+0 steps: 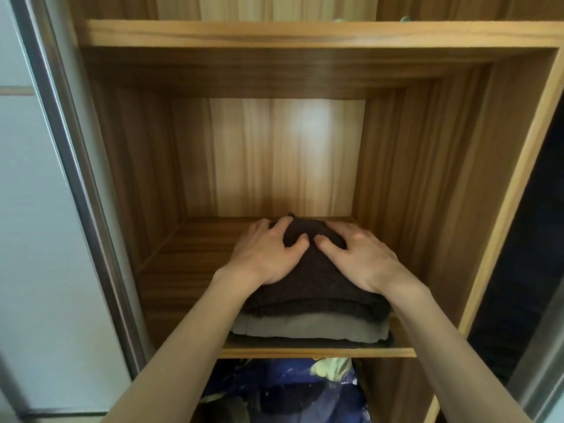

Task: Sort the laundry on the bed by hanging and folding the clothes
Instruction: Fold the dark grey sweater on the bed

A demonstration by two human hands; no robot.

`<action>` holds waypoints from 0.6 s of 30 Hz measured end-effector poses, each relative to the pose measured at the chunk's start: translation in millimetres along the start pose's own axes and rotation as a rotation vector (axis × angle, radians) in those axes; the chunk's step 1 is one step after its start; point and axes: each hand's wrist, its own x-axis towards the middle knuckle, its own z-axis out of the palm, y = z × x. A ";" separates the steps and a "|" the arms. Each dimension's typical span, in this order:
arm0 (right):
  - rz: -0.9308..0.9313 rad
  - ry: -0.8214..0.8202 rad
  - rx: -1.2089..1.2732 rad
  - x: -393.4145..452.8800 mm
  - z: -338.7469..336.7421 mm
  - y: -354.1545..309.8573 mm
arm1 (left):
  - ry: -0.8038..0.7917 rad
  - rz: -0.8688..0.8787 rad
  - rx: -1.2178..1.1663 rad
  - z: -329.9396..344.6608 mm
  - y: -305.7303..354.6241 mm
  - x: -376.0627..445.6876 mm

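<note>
From the head view, we press our left hand (268, 251) and right hand (363, 257) flat, fingers spread, onto the dark folded sweater (308, 288). It tops a grey folded garment (305, 326) at the shelf (183, 254) front edge (right of middle). Bare board lies left and behind. Blue clothes (290, 389) crowd the compartment below; the sliding door (45, 209) stands left.

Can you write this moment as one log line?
step: stacking | left hand: presses dark folded sweater | right hand: presses same | under: grey folded garment | place: wardrobe shelf
</note>
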 end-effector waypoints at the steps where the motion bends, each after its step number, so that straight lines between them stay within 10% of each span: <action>1: -0.019 0.018 0.001 -2.0 -0.2 -0.7 | 0.017 0.008 -0.019 -0.8 -0.1 -1.7; 9: -0.313 0.162 -0.165 -27.7 -6.0 -14.6 | 0.368 0.093 0.089 -20.2 -6.6 -73.2; 18: -0.632 0.236 -0.145 -83.6 18.1 -19.0 | 0.664 -0.199 0.450 -15.1 8.1 -206.9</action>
